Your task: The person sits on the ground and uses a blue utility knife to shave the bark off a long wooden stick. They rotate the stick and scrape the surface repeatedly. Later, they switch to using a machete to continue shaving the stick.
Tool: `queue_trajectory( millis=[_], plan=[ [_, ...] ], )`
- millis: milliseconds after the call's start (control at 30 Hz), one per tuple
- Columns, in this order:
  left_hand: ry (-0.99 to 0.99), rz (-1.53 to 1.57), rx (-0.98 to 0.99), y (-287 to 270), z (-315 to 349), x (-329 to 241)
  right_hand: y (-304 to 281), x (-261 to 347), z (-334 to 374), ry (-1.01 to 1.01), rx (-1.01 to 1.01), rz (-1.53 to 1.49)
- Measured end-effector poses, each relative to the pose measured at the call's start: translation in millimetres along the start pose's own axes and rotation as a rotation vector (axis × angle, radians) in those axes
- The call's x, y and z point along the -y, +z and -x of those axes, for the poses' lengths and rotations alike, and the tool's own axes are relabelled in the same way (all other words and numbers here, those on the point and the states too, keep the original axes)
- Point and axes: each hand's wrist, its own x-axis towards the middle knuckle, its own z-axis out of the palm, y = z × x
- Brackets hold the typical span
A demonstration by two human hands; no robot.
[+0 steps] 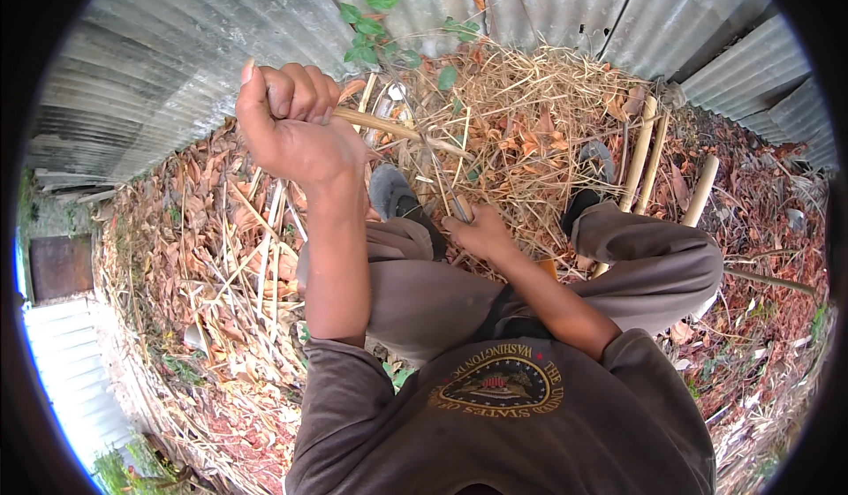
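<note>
My left hand (300,120) is raised near the corrugated sheets, its fingers wrapped round one end of a brown wooden stick (380,124). The stick slants down to the right in front of my shins. Low between my knees, my right hand (481,230) is closed on the handle of what looks like a knife. The thin blade (441,173) points up and away from me and crosses the stick near its free end. From this view I cannot tell how firmly the edge touches the wood. Pale shavings (521,98) lie thickly on the ground beyond my hands.
Corrugated metal sheets (548,5) wall off the far side, with a leafy green plant (367,31) against them. Several pale stripped poles (647,155) lean by my right leg. Dry leaves (177,221) and split strips (269,248) cover the ground on my left.
</note>
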Motion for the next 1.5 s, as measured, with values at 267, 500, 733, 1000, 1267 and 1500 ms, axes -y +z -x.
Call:
queue_trajectory(
  millis=[267, 500, 733, 1000, 1267, 1500],
  plan=[
    [0.012, -0.023, 0.001, -3.9, 6.6, -5.2, 6.5, 18.2, 21.3, -0.085, -0.07, -0.077],
    [0.037, -0.036, 0.004, -11.7, 2.2, -4.1, -14.8, 62.3, 27.9, 0.341, 0.311, -0.815],
    [0.04, -0.024, -0.024, -11.7, -1.1, -6.0, 1.2, 87.4, 59.9, -0.411, 0.056, -0.184],
    [0.04, -0.063, -0.036, -11.3, 0.7, -6.7, 6.0, 29.7, 53.0, -0.292, -0.031, -0.041],
    [0.051, -0.064, -0.022, -19.2, -1.4, -1.7, -35.7, 3.1, 33.2, 0.392, 0.532, -0.717],
    [0.073, -0.03, -0.041, -11.0, -5.9, 5.1, -27.2, 77.5, 66.8, -0.272, 0.215, -0.175]
  ],
)
